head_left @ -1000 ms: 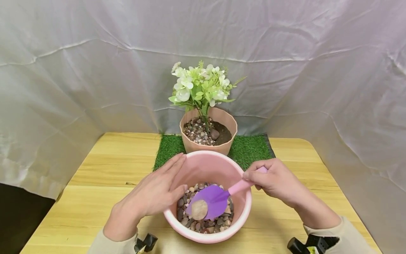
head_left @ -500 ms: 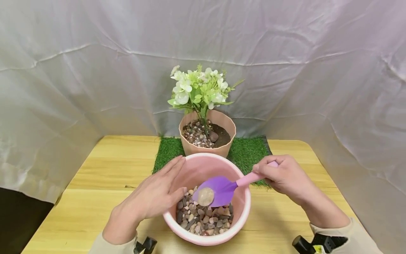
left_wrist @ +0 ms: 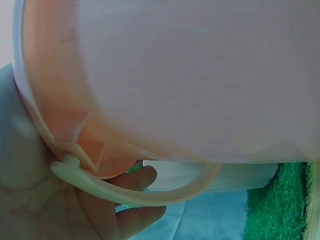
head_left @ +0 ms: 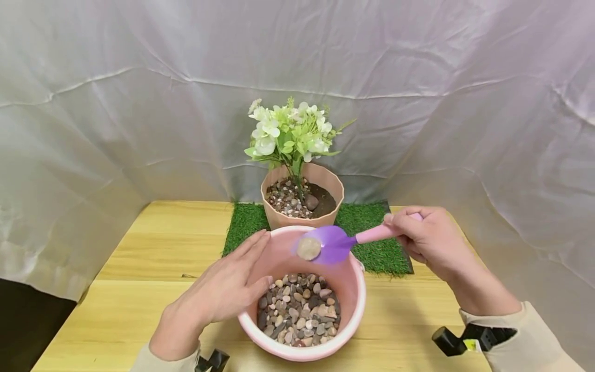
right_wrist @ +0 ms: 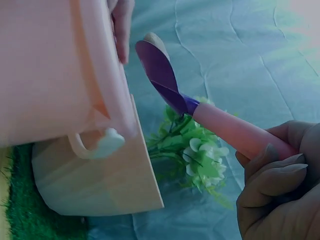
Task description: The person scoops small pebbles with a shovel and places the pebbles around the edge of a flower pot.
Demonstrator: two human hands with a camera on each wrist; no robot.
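A round, pale stone (head_left: 309, 248) is held on a purple-bladed trowel (head_left: 337, 245) over a pink plastic bucket (head_left: 359, 315).
The trowel's pink handle (head_left: 374, 233) is gripped by the curled fingers of the right hand (head_left: 427, 235); the bucket's rim is touched by the left hand (head_left: 228, 281), its fingers outstretched. Smooth multicoloured pebbles (head_left: 299, 312) are contained inside.

A bucket (head_left: 360, 302) of pebbles (head_left: 299, 311) stands on the desk (head_left: 125, 258), before a flowerpot (head_left: 293, 222). Above the bucket, a shovel (head_left: 337, 245) bears a stone (head_left: 309, 248).

Curtained booth (head_left: 511, 129); silvery drapes (head_left: 297, 46) around wooden table (head_left: 135, 258)
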